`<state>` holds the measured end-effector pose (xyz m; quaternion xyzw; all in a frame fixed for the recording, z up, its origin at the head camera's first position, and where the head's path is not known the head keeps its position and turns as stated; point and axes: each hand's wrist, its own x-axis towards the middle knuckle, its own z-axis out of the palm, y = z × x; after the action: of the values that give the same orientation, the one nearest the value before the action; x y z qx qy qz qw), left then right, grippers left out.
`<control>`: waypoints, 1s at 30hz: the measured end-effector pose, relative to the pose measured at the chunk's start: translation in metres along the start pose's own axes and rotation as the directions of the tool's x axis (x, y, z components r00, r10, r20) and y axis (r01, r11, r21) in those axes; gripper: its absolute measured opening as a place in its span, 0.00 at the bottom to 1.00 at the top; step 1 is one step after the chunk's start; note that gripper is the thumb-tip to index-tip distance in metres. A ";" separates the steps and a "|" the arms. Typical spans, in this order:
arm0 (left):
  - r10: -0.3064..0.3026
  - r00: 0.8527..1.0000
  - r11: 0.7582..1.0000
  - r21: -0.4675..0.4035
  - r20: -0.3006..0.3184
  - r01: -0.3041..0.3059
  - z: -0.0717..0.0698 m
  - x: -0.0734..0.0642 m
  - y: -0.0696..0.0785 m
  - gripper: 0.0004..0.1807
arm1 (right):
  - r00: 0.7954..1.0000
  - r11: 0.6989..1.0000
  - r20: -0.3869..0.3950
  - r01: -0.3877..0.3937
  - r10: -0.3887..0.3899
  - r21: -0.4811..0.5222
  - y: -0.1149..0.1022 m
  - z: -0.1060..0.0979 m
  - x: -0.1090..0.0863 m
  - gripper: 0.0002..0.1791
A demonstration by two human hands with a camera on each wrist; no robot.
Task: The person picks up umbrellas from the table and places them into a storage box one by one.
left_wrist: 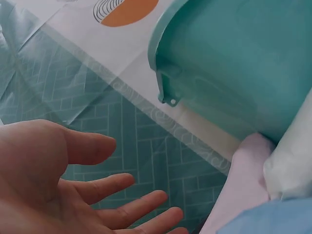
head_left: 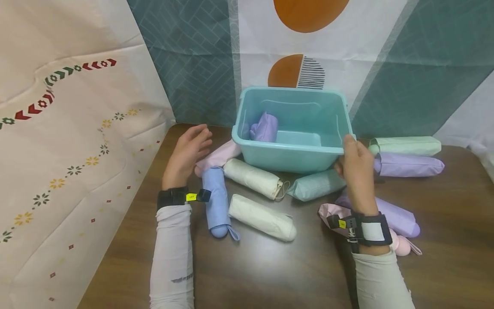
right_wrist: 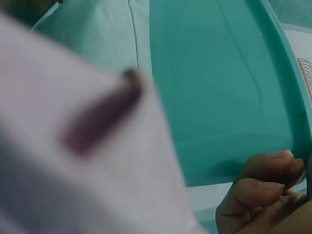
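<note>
A teal plastic bin (head_left: 293,156) stands at the back of the table with a folded purple umbrella (head_left: 267,128) inside, toward its left. My right hand (head_left: 356,167) grips the bin's rim at the front right corner; in the right wrist view its fingers (right_wrist: 261,192) curl at the rim. Left of the bin, my left hand (head_left: 188,152) is held apart from it, fingers spread and relaxed, with nothing in them. Just beside that hand lie a folded pink umbrella (head_left: 220,155) and a blue one (head_left: 216,197). A blurred pale surface covers much of the right wrist view.
Two cream umbrellas (head_left: 262,216) and a grey-green one (head_left: 318,185) lie before the bin. Right of it are a mint umbrella (head_left: 409,146) and a purple one (head_left: 411,165). Another purple umbrella (head_left: 397,216) and a pink one (head_left: 403,246) lie partly under my right wrist. Patterned cloth (head_left: 193,64) hangs behind.
</note>
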<state>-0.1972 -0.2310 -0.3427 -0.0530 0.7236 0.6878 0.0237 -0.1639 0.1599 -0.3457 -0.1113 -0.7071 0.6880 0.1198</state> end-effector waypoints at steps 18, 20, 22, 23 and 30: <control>-0.120 0.991 0.966 0.237 0.058 0.103 -0.010 -0.001 -0.008 0.28 | 1.000 1.000 0.014 0.002 -0.002 0.029 0.005 0.000 0.005 0.27; -0.134 0.989 0.958 0.262 0.054 0.116 -0.011 -0.002 -0.007 0.28 | 1.000 1.000 0.014 0.005 -0.005 0.031 0.005 0.000 0.005 0.27; -0.146 0.988 0.948 0.292 0.053 0.125 -0.012 -0.003 -0.007 0.29 | 1.000 1.000 0.011 0.005 -0.005 0.029 0.005 0.000 0.005 0.27; -0.149 0.987 0.944 0.306 0.052 0.126 -0.013 -0.003 -0.008 0.29 | 1.000 1.000 0.010 0.008 -0.008 0.030 0.005 0.000 0.005 0.27; -0.185 0.979 0.896 0.423 0.079 0.135 -0.016 -0.005 -0.013 0.29 | 1.000 1.000 0.011 0.018 -0.018 0.025 0.006 -0.001 0.005 0.27</control>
<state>-0.1905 -0.2473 -0.3539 -0.0658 0.8436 0.5158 0.1336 -0.1684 0.1622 -0.3513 -0.0994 -0.7001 0.6962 0.1234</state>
